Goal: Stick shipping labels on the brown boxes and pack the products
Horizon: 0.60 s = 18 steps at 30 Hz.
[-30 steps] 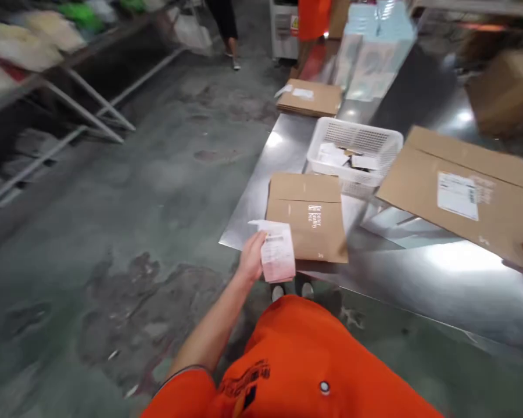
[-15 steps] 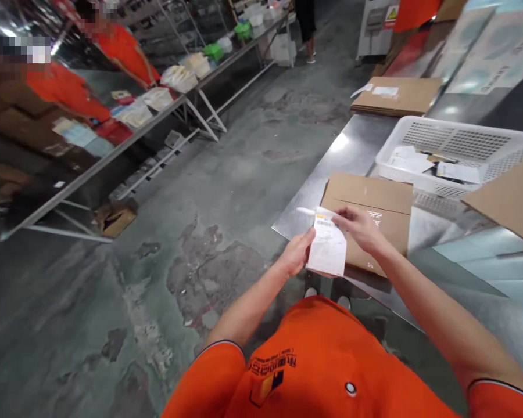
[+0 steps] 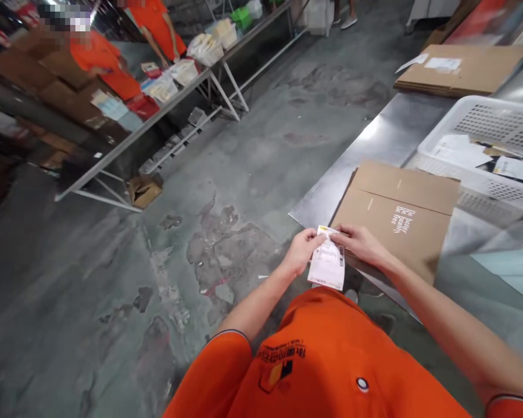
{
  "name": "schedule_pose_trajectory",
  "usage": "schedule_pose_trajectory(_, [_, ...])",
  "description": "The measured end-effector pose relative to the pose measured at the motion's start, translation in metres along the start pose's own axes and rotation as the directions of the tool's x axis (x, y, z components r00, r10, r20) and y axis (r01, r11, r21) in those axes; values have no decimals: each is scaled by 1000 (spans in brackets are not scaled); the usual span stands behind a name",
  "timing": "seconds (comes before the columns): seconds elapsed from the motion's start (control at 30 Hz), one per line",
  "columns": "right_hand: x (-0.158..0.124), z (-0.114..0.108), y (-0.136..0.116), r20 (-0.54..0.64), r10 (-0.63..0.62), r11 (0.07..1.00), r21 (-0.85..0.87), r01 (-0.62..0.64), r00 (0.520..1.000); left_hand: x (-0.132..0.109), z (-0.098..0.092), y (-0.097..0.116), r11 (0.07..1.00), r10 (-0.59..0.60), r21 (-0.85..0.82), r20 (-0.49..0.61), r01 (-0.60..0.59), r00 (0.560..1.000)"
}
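Observation:
My left hand (image 3: pixel 303 251) and my right hand (image 3: pixel 359 244) both pinch the top edge of a white printed shipping label (image 3: pixel 328 262), held just above the front edge of the steel table. Beneath my right hand lies a flat brown cardboard mailer (image 3: pixel 398 223) with white lettering, and my right fingers are just above its near corner. The label hangs down, its barcode partly hidden by my fingers.
A white plastic basket (image 3: pixel 479 151) of papers stands on the steel table (image 3: pixel 387 130) beyond the mailer. Flat cardboard (image 3: pixel 462 69) lies further back. Co-workers in orange (image 3: pixel 104 64) stand across the concrete floor (image 3: pixel 244 174) by a long shelf table (image 3: pixel 174 110).
My right hand has come from the cardboard sheet at the right to the label, which both hands now pinch. The view has turned left, and that sheet has left the frame.

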State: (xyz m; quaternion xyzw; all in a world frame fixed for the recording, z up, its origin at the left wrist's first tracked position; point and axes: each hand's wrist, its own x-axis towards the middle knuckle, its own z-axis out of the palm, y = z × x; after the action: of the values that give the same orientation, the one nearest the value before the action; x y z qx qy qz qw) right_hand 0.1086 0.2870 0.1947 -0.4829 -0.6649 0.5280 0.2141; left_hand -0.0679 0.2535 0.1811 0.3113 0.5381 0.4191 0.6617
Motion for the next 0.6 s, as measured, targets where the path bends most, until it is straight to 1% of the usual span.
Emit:
schedule_pose_trajectory(0.07, [1, -1, 5, -72, 64, 995, 88, -57, 995, -2, 1, 2, 999, 26, 47, -18, -25, 1000])
schedule_pose_trajectory(0.1, [0, -1, 6, -78, 77, 991, 117, -68, 994, -2, 1, 3, 997, 35, 75, -14, -34, 999])
schedule_pose_trajectory(0.2, [-7, 1, 7, -32, 76, 988, 137, -71, 997, 0, 1, 0, 987, 26, 157, 57, -35, 998])
schedule_pose_trajectory(0.23, [-11, 3, 8, -39, 62, 991, 117, -58, 997, 2, 2, -3, 982, 16, 185, 71, -29, 997])
schedule_pose_trajectory(0.3, [-23, 8, 15, -100, 25, 999, 28, -22, 995, 7, 4, -12, 970, -6, 241, 64, -10, 998])
schedule_pose_trajectory(0.37, [-35, 9, 28, -166, -16, 995, -102, -1, 986, 12, 8, -28, 957, -39, 290, 48, 23, 998])
schedule_pose_trajectory(0.4, [-41, 6, 37, -181, -30, 986, -164, 0, 983, 14, 11, -38, 951, -58, 307, 49, 40, 997])
schedule_pose_trajectory(0.43, [-46, 1, 47, -189, -36, 977, -215, -5, 981, 15, 14, -49, 948, -77, 312, 53, 57, 996])
schedule_pose_trajectory(0.5, [-50, -19, 71, -238, -29, 957, -286, -42, 971, 17, 22, -73, 955, -137, 273, 72, 112, 988])
schedule_pose_trajectory(0.53, [-49, -33, 84, -289, -23, 948, -311, -71, 957, 19, 27, -85, 960, -182, 232, 84, 158, 980])
schedule_pose_trajectory(0.6, [-38, -65, 109, -404, -18, 915, -376, -148, 915, 22, 35, -109, 955, -276, 144, 108, 260, 955])
